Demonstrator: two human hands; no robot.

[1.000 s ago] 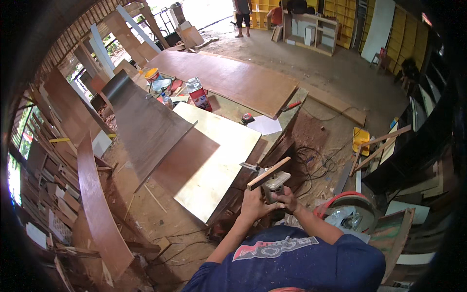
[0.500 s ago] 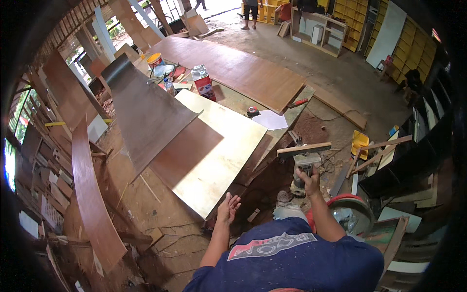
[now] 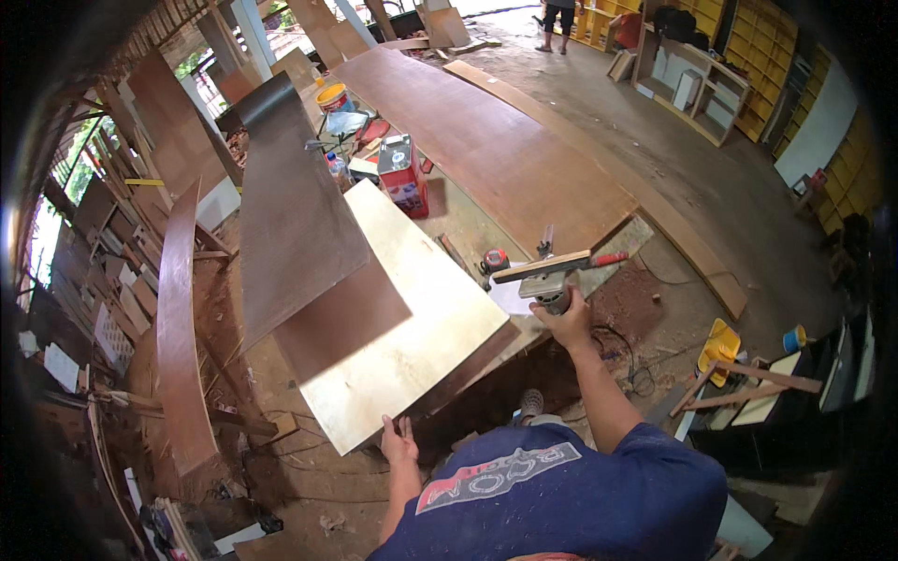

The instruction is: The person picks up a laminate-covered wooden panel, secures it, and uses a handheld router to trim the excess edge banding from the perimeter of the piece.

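Head view: half a second ago, I held the grey metal hand-held power tool (image 3: 554, 290) low over the floor on my right side; now it is raised near the table's (image 3: 465, 222) right-hand corner. A long wooden strip with a dark side (image 3: 543, 266) spans its base. One second ago both hands were at the tool; now my right hand (image 3: 569, 323) alone carries it, fingers closed around the body. My left hand (image 3: 400, 441) is now at the near edge of the flat pale wooden panel (image 3: 435, 323), fingers parted and gripping nothing that I can make out; contact with the edge cannot be confirmed. Consequence: the tool depends on a one-handed grip, and the left side is available for the panel.

Surface: the pale panel is partly shaded beside a dark brown flexible sheet (image 3: 295, 215) with a curled far end. Beyond stand a red and white rectangular can (image 3: 404, 178) and a yellow-rimmed round bucket (image 3: 333, 98). A red and black tape measure (image 3: 494, 262) sits just beside the tool, near a long glossy brown board (image 3: 496, 140).

Room: an open wooden shelf unit (image 3: 692, 93) stands on the grey-brown floor (image 3: 720, 234), beyond the table.
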